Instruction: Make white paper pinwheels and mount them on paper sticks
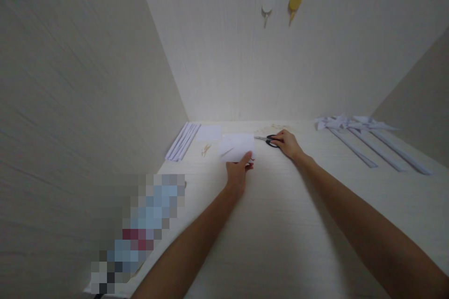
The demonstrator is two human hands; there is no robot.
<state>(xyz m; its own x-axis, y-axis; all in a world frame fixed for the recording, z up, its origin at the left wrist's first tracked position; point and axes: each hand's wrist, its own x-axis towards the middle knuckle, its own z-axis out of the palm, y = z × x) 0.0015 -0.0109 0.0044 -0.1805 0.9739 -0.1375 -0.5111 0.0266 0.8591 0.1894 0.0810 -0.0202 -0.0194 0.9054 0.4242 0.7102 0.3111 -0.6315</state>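
A sheet of white paper (235,145) with a slanting line or slit on its left part is gripped at its lower right corner by my left hand (239,172). The thumb lies on top and the fingers are underneath. My right hand (288,144) holds the black-handled scissors (272,140) by their loops. Their metal blades point left, with the tips close to the paper's right edge; whether they touch it I cannot tell. Another white paper piece (209,132) lies flat behind and left of the held sheet.
Several rolled paper sticks (183,141) lie at the left wall, near small tan strips (206,150). More tan scraps (275,128) lie at the back. At right are paper pinwheel-like pieces (338,123) on long sticks (384,149). A blurred-out object (147,224) sits front left. Two hooks (295,2) hang on the wall.
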